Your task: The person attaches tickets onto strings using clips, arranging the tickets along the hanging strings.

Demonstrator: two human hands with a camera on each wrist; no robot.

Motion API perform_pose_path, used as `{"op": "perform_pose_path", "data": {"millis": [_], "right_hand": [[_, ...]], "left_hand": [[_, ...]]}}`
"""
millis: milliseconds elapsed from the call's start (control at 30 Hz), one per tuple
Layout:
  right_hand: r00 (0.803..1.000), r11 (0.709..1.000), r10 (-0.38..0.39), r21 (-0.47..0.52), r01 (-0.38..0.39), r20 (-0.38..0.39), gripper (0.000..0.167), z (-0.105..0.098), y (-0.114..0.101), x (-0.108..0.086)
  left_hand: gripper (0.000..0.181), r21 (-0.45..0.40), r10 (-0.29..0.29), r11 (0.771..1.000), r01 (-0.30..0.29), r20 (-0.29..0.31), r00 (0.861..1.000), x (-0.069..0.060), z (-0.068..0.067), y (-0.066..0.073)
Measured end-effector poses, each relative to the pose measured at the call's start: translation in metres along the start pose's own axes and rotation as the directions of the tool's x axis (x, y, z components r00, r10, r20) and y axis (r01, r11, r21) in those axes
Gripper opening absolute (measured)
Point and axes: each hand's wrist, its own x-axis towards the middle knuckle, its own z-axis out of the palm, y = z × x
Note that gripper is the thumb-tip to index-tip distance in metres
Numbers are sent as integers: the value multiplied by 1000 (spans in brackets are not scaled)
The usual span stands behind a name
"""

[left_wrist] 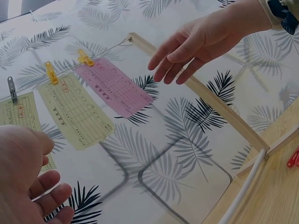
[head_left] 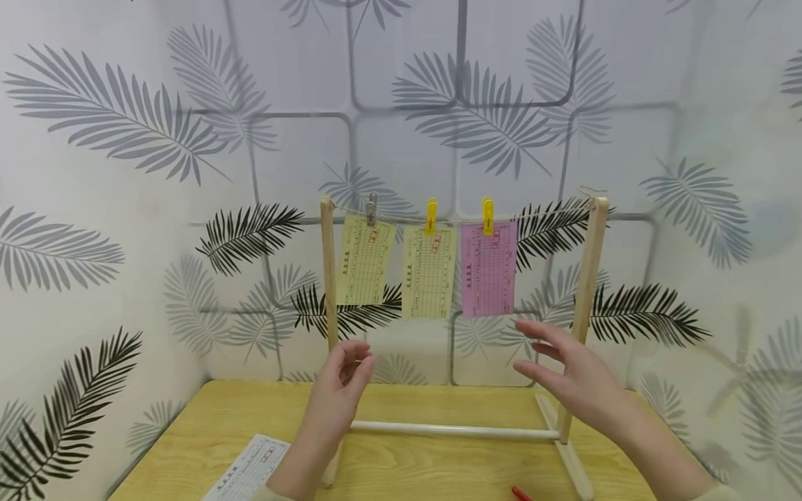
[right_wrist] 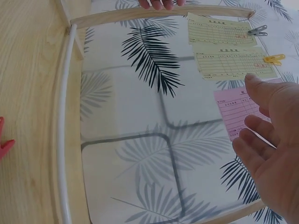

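Three slips hang from a string on a wooden frame (head_left: 330,278). A grey clip (head_left: 372,209) holds the left yellow slip (head_left: 365,268), a yellow clip (head_left: 431,217) the middle yellow slip (head_left: 429,278), and another yellow clip (head_left: 488,216) the pink slip (head_left: 488,275). My left hand (head_left: 341,390), fingers loosely bent and holding nothing, is in front of the left post, below the left slip. Below and right of the pink slip, my right hand (head_left: 579,372) hovers with fingers apart, empty. In the right wrist view the right hand (right_wrist: 280,135) partly hides the pink slip.
A white printed slip (head_left: 247,470) lies on the wooden table (head_left: 438,466) beside my left forearm. Red clips (left_wrist: 294,158) lie at the right, partly cut off. A white bar (head_left: 451,430) joins the frame's posts low down. A patterned wall stands behind.
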Motion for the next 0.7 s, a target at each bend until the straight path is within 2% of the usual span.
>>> {"op": "perform_pose_path", "data": {"millis": [267,500,600,700], "right_hand": [[1000,1000,21,21,-22,20,62,24,11,-23],[1000,1000,7,-7,-7,9,60,39,24,-43],[999,999,37,6,-38,29,60,42,30,-49],[993,995,98,23,-100,69,61,45,37,-55]], "left_hand": [[28,9,-29,1000,29,5,1000,-4,-7,-8],[27,91,-41,995,39,20,999,-9,-16,-16],[28,118,-48,992,45,19,999,-10,-20,-18],[27,130,-50,990,47,19,999,-10,-22,-19]]}}
